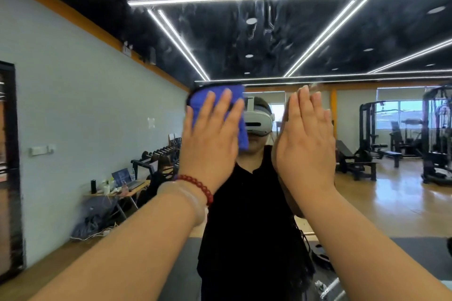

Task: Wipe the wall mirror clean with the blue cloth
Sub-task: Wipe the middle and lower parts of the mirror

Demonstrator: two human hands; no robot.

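Note:
The wall mirror (293, 39) fills nearly the whole view, with smears visible across its upper part. My left hand (210, 139) lies flat, fingers straight, and presses the blue cloth (217, 95) against the glass at about head height. The cloth shows above and to the right of the fingers. My right hand (305, 139) is raised beside it with straight fingers, its palm toward the mirror; whether it touches the glass I cannot tell. A red bead bracelet (198, 186) sits on my left wrist.
The mirror reflects a person in a black top (247, 227) wearing a white headset, a dumbbell rack (159, 156), a desk with a laptop (122, 178), and gym machines (396, 139) on a wooden floor. A dark door frame (9, 166) stands at the far left.

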